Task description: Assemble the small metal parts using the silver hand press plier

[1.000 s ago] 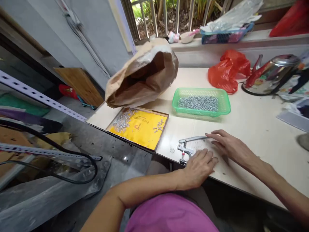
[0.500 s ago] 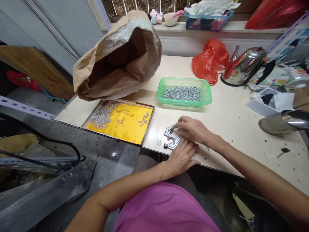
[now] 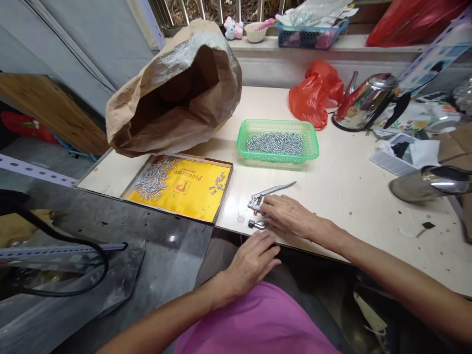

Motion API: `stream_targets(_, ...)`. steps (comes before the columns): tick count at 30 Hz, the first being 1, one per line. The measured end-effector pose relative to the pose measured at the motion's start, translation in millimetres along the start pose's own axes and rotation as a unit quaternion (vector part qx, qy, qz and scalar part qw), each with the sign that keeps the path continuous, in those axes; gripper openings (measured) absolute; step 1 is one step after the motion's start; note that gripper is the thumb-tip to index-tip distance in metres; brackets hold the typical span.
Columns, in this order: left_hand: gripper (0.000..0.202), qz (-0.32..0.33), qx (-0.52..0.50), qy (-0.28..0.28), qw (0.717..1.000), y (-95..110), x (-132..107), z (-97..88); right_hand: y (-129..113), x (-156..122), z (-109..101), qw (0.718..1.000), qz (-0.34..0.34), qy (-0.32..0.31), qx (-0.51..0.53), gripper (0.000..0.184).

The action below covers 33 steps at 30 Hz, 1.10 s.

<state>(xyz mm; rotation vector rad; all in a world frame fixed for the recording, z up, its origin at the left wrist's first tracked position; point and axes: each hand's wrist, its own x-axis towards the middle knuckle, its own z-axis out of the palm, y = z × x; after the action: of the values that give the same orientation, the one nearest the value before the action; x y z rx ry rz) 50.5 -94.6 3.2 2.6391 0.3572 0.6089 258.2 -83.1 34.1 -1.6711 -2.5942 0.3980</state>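
Silver hand pliers [image 3: 276,189] with a dark spring lie on the table near its front edge, jaw end to the left. One handle points up and to the right. My right hand [image 3: 289,215] is over the pliers' body, its fingers curled down onto it and hiding the middle and the other handle. A small red part shows at the jaw. My left hand [image 3: 251,260] is at the table edge just below the pliers, fingers stretched out and nothing visible in them. A small clear disc [image 3: 241,219] lies left of the jaw.
Left is a shallow tray [image 3: 223,194] with a yellow bottom and small metal pieces. Behind the pliers stands a green basket [image 3: 278,158] of similar pieces. An open brown paper sack [image 3: 173,132], a red plastic bag [image 3: 313,96], a kettle [image 3: 363,105] and a metal jug [image 3: 413,189] stand around.
My left hand has moved down and left, off the pliers to the table edge. My right hand has lowered onto the pliers' body, and the upper handle now shows.
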Motion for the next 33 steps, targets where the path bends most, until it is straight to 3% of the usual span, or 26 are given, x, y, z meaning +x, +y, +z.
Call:
stream_targets(4,0.019,-0.107,0.011,0.074,0.991,-25.7,-0.7,-26.8,1.9,-36.5,5.0,0.995,0.092,0.006,0.043,0.015)
stream_targets(8,0.018,-0.178,0.044,0.093,0.979,-49.1,6.6,-36.4,3.9,-43.6,9.0,0.984,0.165,-0.015,0.069,0.018)
stream_targets(11,0.018,-0.197,0.036,0.063,0.978,-54.9,10.9,-30.0,7.9,-43.2,10.2,0.984,0.163,-0.012,0.066,0.024)
stream_targets(14,0.019,-0.209,0.029,0.041,0.977,-54.5,16.0,-20.1,14.4,-52.1,10.5,0.981,0.173,0.045,0.079,0.026)
stream_targets(18,0.02,-0.189,0.068,-0.015,0.979,-52.1,25.7,-7.8,23.6,-78.6,11.8,0.965,0.198,0.138,0.104,0.028)
stream_targets(23,0.017,-0.17,0.159,-0.084,0.969,-54.4,37.6,-2.3,24.2,-112.3,21.8,0.955,0.227,0.168,0.093,0.029)
stream_targets(25,0.017,-0.161,0.164,-0.067,0.971,-61.6,53.4,-12.0,20.7,-118.3,29.1,0.955,0.223,0.176,0.081,0.029)
stream_targets(27,0.018,-0.149,0.169,-0.015,0.974,-70.2,82.3,-31.5,16.3,-117.2,36.3,0.957,0.211,0.186,0.064,0.029)
stream_targets(30,0.023,-0.141,0.189,0.076,0.969,-78.3,139.5,-69.3,9.5,-104.2,44.8,0.963,0.184,0.195,0.033,0.029)
stream_targets(33,0.023,-0.154,0.203,0.101,0.962,-81.3,176.8,-94.2,4.1,-85.3,52.7,0.969,0.158,0.19,0.006,0.027)
